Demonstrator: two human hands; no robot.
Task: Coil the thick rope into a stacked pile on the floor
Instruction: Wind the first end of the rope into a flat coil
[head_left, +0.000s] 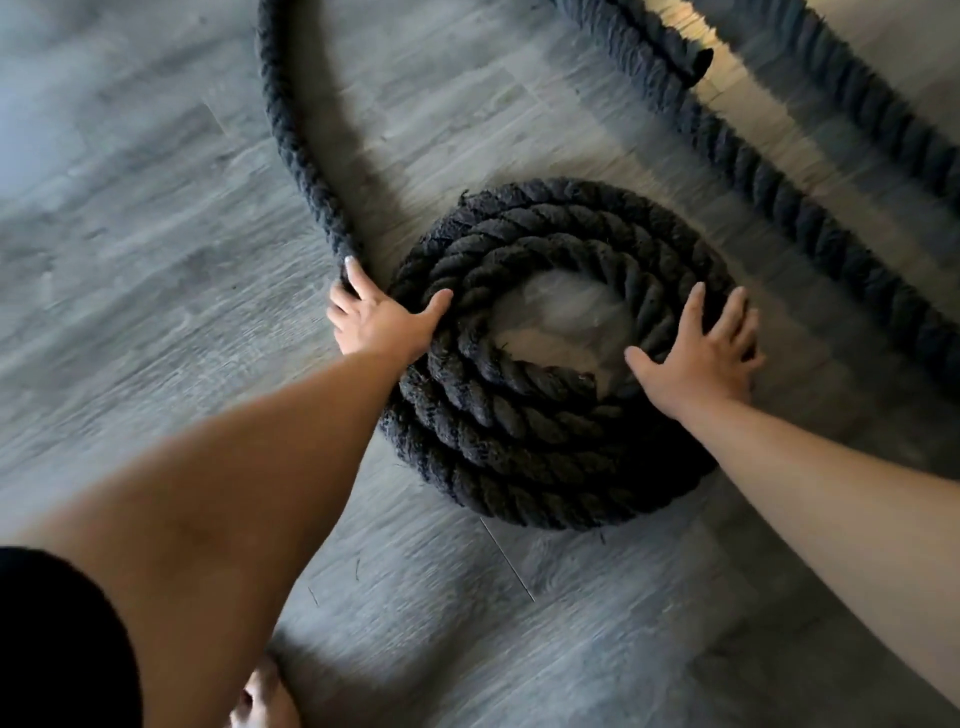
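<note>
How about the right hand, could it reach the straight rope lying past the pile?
Probably yes. The right hand rests open on the right side of the pile, and only bare floor lies between it and the straight rope.

No writing, label, brand, number or sign can be read anywhere, neither on the thick black twisted rope (545, 415) nor on the grey wood-grain plank floor (130, 234).

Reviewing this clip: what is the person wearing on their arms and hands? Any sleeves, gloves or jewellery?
The left hand and right hand wear no gloves, and no rings or watch show. The left forearm and right forearm are unsleeved. Black fabric sits at the lower left edge; whether it is a sleeve, I cannot tell.
</note>
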